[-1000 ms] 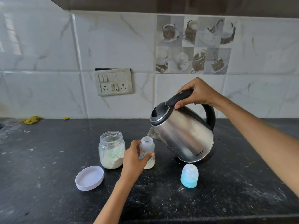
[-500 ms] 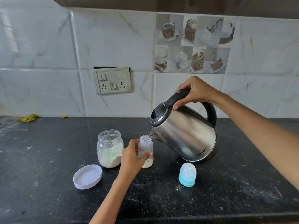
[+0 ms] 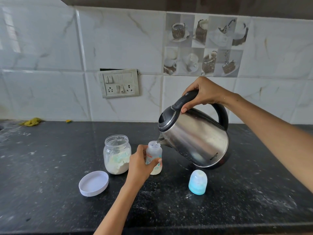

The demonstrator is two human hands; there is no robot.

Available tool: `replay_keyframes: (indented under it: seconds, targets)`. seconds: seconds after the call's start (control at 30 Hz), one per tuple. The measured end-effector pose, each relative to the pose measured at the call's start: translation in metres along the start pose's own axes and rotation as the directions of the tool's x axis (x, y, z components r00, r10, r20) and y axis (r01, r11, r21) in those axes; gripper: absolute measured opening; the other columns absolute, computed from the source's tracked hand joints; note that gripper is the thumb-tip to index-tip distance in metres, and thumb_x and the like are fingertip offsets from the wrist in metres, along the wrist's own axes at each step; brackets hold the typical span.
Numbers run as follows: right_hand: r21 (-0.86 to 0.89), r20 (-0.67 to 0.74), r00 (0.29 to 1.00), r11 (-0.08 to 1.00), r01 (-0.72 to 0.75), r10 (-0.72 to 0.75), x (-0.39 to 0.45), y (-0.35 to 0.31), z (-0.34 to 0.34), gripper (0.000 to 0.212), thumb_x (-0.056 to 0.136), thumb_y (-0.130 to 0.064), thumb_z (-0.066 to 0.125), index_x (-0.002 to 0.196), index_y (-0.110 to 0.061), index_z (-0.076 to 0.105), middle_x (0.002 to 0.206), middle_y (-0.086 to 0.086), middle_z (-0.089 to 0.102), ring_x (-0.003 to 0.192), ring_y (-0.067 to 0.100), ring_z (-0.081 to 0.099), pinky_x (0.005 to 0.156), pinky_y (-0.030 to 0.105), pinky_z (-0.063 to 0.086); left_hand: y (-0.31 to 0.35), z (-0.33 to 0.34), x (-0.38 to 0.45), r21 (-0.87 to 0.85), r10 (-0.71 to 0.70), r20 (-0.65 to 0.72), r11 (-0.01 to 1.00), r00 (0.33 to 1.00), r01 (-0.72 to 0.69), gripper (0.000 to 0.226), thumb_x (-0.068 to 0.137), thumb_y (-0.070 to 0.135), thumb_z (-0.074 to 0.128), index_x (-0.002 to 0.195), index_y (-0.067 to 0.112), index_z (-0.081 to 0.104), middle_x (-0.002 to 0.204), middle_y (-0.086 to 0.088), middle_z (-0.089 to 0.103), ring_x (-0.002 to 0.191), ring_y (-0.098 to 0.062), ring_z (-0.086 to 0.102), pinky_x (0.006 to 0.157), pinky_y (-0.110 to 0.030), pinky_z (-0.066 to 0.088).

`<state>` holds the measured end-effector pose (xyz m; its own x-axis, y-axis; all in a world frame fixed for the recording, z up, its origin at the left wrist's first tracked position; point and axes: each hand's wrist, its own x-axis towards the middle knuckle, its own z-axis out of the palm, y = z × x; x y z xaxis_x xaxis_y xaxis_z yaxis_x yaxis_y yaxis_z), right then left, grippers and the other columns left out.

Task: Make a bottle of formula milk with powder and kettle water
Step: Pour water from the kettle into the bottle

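A small clear baby bottle (image 3: 154, 151) with printed markings stands upright on the black counter, powder at its bottom. My left hand (image 3: 139, 164) wraps around its side. My right hand (image 3: 202, 94) grips the black handle of a steel kettle (image 3: 194, 138), which is tilted left with its spout just over the bottle's open mouth. A thin stream of water runs from the spout into the bottle. An open jar of white formula powder (image 3: 117, 154) stands just left of the bottle.
The jar's white lid (image 3: 93, 183) lies upside down at the front left. The bottle's blue-tinted cap (image 3: 197, 184) stands right of the bottle, below the kettle. A socket plate (image 3: 119, 84) is on the tiled wall. A yellow cloth (image 3: 32, 121) lies far back left.
The kettle has tipped further left and its spout has come over the bottle's mouth; water now flows in. My left hand keeps its hold on the bottle.
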<state>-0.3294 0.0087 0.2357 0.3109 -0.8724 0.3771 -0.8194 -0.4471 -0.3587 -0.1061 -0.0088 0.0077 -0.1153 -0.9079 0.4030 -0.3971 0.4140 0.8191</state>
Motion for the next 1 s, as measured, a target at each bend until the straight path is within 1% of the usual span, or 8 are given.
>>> replay_keyframes:
  seconds: [0.1, 0.23, 0.3, 0.37, 0.47, 0.7, 0.93, 1.0]
  targets:
    - [0.002, 0.000, 1.000, 1.000, -0.006, 0.006, -0.0009, 0.0015, -0.0002, 0.035, 0.056, -0.040, 0.091, 0.078, -0.017, 0.078, 0.068, 0.020, 0.064, 0.054, 0.015, 0.045, 0.042, 0.023, 0.033, -0.0002, 0.0001, -0.0001, 0.008, 0.000, 0.001, 1.000, 1.000, 0.000, 0.056, 0.074, 0.026, 0.080, 0.118, 0.010, 0.050, 0.116, -0.005, 0.065, 0.100, -0.015, 0.061, 0.081, -0.021, 0.048]
    - [0.004, 0.003, 1.000, 1.000, -0.012, 0.012, -0.0007, 0.0017, -0.0004, 0.036, 0.055, -0.042, 0.091, 0.078, -0.017, 0.078, 0.069, 0.020, 0.064, 0.054, 0.016, 0.045, 0.043, 0.024, 0.032, 0.0011, -0.0012, -0.0003, 0.002, 0.006, 0.007, 1.000, 1.000, -0.006, 0.054, 0.073, 0.026, 0.081, 0.116, 0.010, 0.051, 0.114, -0.004, 0.065, 0.094, -0.011, 0.058, 0.078, -0.018, 0.046]
    - [0.000, 0.007, 1.000, 1.000, -0.011, 0.011, 0.0004, 0.0013, -0.0007, 0.039, 0.053, -0.044, 0.090, 0.078, -0.016, 0.077, 0.069, 0.020, 0.064, 0.054, 0.016, 0.045, 0.044, 0.025, 0.032, 0.0015, -0.0020, -0.0006, 0.002, 0.004, 0.012, 1.000, 1.000, -0.004, 0.053, 0.073, 0.026, 0.081, 0.114, 0.012, 0.051, 0.113, -0.002, 0.065, 0.093, -0.010, 0.058, 0.075, -0.014, 0.045]
    - [-0.011, 0.011, 1.000, 1.000, -0.011, 0.011, 0.0015, 0.0011, -0.0009, 0.041, 0.053, -0.046, 0.090, 0.078, -0.017, 0.077, 0.070, 0.020, 0.065, 0.055, 0.017, 0.047, 0.045, 0.026, 0.033, 0.0019, -0.0027, -0.0007, 0.004, 0.002, 0.013, 1.000, 1.000, -0.002, 0.051, 0.073, 0.025, 0.081, 0.112, 0.013, 0.050, 0.111, -0.001, 0.064, 0.092, -0.010, 0.057, 0.069, -0.008, 0.043]
    - [-0.020, 0.014, 1.000, 1.000, -0.013, 0.014, 0.0014, 0.0015, -0.0009, 0.040, 0.053, -0.045, 0.090, 0.079, -0.017, 0.077, 0.070, 0.019, 0.065, 0.055, 0.015, 0.047, 0.044, 0.025, 0.034, 0.0020, -0.0028, -0.0004, 0.003, 0.001, 0.013, 1.000, 1.000, -0.001, 0.051, 0.072, 0.024, 0.082, 0.111, 0.012, 0.051, 0.110, -0.001, 0.064, 0.092, -0.010, 0.057, 0.065, -0.005, 0.042]
    - [-0.028, 0.016, 1.000, 0.999, -0.019, 0.019, 0.0020, 0.0020, -0.0011, 0.041, 0.053, -0.046, 0.090, 0.079, -0.016, 0.077, 0.070, 0.020, 0.065, 0.054, 0.015, 0.046, 0.042, 0.023, 0.034, 0.0022, -0.0034, -0.0008, 0.001, -0.004, 0.017, 1.000, 1.000, 0.004, 0.050, 0.073, 0.023, 0.081, 0.111, 0.013, 0.051, 0.114, -0.003, 0.065, 0.094, -0.009, 0.057, 0.068, -0.006, 0.043]
    - [-0.028, 0.019, 1.000, 0.999, -0.023, 0.024, 0.0024, 0.0014, -0.0015, 0.043, 0.052, -0.048, 0.089, 0.078, -0.016, 0.077, 0.068, 0.021, 0.062, 0.051, 0.014, 0.043, 0.043, 0.024, 0.032, 0.0030, -0.0038, -0.0012, -0.006, -0.013, 0.028, 1.000, 1.000, 0.013, 0.050, 0.073, 0.023, 0.081, 0.111, 0.014, 0.049, 0.117, -0.004, 0.064, 0.095, -0.009, 0.057, 0.074, -0.009, 0.045]
    - [-0.025, 0.018, 1.000, 0.999, -0.024, 0.025, 0.0028, 0.0021, -0.0015, 0.045, 0.051, -0.050, 0.089, 0.078, -0.017, 0.077, 0.069, 0.022, 0.063, 0.052, 0.015, 0.044, 0.043, 0.025, 0.032, 0.0032, -0.0038, -0.0012, -0.007, -0.015, 0.031, 1.000, 0.999, 0.015, 0.051, 0.073, 0.022, 0.081, 0.112, 0.014, 0.049, 0.117, -0.004, 0.064, 0.095, -0.009, 0.057, 0.072, -0.008, 0.044]
